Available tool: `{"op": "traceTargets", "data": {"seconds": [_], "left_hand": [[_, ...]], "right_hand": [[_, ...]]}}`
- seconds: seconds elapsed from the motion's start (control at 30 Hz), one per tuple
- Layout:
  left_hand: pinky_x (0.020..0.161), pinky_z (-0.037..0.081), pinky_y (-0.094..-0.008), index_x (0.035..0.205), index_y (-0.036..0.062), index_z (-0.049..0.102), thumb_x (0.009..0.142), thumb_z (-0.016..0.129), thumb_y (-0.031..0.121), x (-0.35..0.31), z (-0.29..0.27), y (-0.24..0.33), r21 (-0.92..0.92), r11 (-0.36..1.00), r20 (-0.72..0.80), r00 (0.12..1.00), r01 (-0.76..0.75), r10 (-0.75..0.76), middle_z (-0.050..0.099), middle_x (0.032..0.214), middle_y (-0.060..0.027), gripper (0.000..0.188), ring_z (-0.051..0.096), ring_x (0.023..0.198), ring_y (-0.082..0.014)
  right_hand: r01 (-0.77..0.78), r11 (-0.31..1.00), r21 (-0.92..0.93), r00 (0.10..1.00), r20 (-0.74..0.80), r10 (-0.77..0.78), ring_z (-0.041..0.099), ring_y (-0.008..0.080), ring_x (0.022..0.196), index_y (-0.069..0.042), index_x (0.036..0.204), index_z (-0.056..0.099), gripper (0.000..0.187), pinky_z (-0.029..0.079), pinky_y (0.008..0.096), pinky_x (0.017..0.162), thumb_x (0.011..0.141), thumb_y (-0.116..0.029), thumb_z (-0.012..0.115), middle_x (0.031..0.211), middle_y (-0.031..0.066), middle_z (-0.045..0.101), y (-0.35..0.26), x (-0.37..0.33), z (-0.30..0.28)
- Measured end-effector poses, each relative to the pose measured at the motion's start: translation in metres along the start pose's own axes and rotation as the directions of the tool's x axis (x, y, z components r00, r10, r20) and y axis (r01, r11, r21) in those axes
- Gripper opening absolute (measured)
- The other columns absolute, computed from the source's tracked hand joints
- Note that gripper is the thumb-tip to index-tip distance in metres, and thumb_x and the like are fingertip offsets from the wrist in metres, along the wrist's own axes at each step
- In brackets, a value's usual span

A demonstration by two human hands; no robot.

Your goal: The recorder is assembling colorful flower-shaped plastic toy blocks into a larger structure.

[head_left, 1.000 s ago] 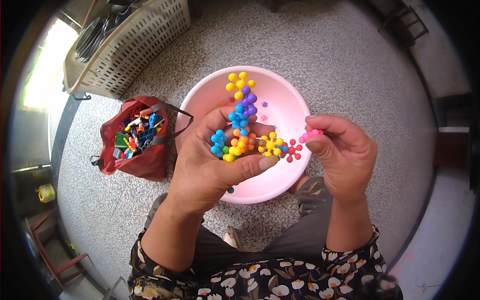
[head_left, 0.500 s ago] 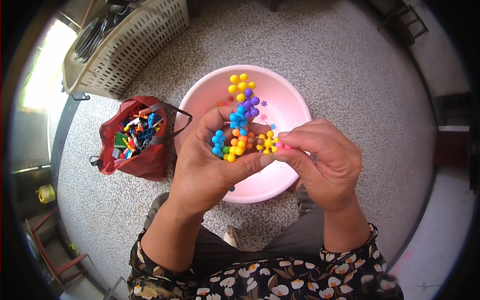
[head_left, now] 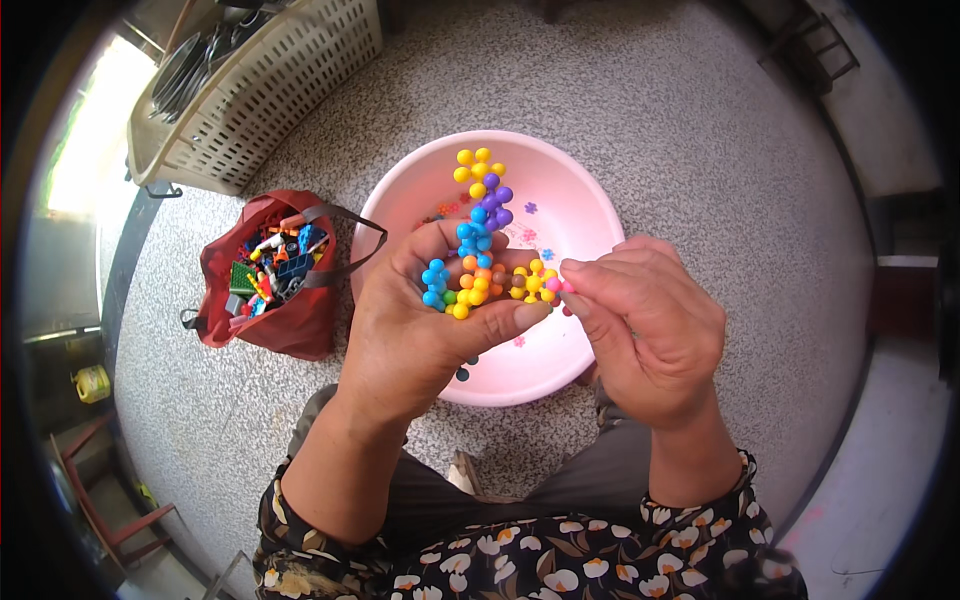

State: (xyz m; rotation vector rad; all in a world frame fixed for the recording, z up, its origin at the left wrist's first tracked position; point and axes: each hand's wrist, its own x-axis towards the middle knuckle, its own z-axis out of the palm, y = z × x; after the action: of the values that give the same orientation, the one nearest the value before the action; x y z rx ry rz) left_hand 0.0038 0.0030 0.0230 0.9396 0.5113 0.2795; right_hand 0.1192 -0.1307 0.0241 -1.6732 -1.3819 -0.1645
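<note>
A chain of knobbly, flower-shaped building pieces (head_left: 474, 238) stands up from my left hand (head_left: 395, 335), held between its thumb and curled fingers. From top to bottom it runs yellow, purple and blue, then orange and yellow, with a blue and green branch at the left. A yellow piece (head_left: 535, 283) juts out to the right past my left thumb. At its right side, my right hand (head_left: 655, 325) pinches a small pink piece (head_left: 557, 286) between thumb and forefinger. The pink piece meets the yellow one; whether they are locked together I cannot tell.
Below my hands is a pink basin (head_left: 585, 210) with several loose flower-shaped pieces on its bottom. A red bag (head_left: 305, 325) full of mixed toy blocks sits to its left. Farther back at the left stands a cream slatted basket (head_left: 260, 105) holding dark metal items.
The chain has shifted slightly left in my left hand. My right fingertips have drawn back a little, so more of the pink piece shows beside the yellow one.
</note>
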Motion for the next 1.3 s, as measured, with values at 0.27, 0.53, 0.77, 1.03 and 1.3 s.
{"op": "traceTargets", "data": {"seconds": [0.27,0.53,0.77,1.03,1.3], "left_hand": [[0.075,0.051,-0.0251,0.099,-0.0018,0.053,0.066,0.072,-0.005,0.000,-0.002,-0.001,0.009,0.998,0.017,0.998,0.063,-0.064,0.061,0.092,-0.0078,0.038,0.060,0.084,-0.0145],[0.080,0.048,-0.0285,0.104,-0.0023,0.053,0.057,0.075,-0.007,0.000,0.001,-0.003,-0.026,0.994,-0.034,0.993,0.108,-0.109,0.061,0.093,-0.0089,0.052,0.060,0.085,-0.0162],[0.080,0.048,-0.0297,0.107,-0.0001,0.049,0.062,0.071,-0.006,0.004,-0.008,0.010,-0.012,0.998,-0.045,0.997,-0.061,0.061,0.058,0.100,-0.0111,0.051,0.059,0.089,-0.0190],[0.091,0.041,-0.0394,0.115,-0.0071,0.042,0.086,0.048,0.021,0.005,-0.050,0.031,-0.384,0.882,-0.105,0.962,-0.273,0.253,0.052,0.109,-0.0169,0.041,0.056,0.098,-0.0292],[0.098,0.030,-0.0470,0.128,-0.0068,0.030,0.091,0.033,0.027,0.002,-0.078,0.029,-0.572,0.810,0.010,0.986,-0.130,0.166,0.046,0.122,-0.0220,0.050,0.049,0.109,-0.0335]], "right_hand": [[0.010,0.999,-0.049,0.999,0.038,-0.008,0.062,0.0206,0.068,-0.002,0.086,0.063,0.023,0.047,0.0369,0.072,0.065,0.005,0.065,0.076,0.0079,0.064,0.000,-0.003,0.000],[-0.027,0.998,-0.064,0.995,0.096,0.033,0.062,0.0208,0.070,-0.002,0.088,0.063,0.019,0.046,0.0378,0.077,0.070,0.002,0.064,0.078,0.0094,0.065,-0.003,-0.002,-0.005],[-0.540,0.597,0.593,0.729,-0.026,0.684,0.059,0.0128,0.072,0.002,0.096,0.061,0.020,0.046,0.0241,0.066,0.078,-0.006,0.061,0.086,0.0100,0.063,0.009,-0.004,0.003],[-0.684,0.700,-0.205,0.600,0.388,0.700,0.060,0.0264,0.078,-0.006,0.082,0.065,0.019,0.047,0.0339,0.073,0.074,-0.021,0.059,0.082,0.0110,0.064,0.173,-0.151,0.095],[-0.575,0.578,-0.579,0.270,0.533,0.802,0.056,0.0296,0.090,-0.014,0.100,0.059,0.024,0.045,0.0380,0.080,0.076,-0.015,0.057,0.095,0.0138,0.058,0.199,-0.278,0.163]]}}
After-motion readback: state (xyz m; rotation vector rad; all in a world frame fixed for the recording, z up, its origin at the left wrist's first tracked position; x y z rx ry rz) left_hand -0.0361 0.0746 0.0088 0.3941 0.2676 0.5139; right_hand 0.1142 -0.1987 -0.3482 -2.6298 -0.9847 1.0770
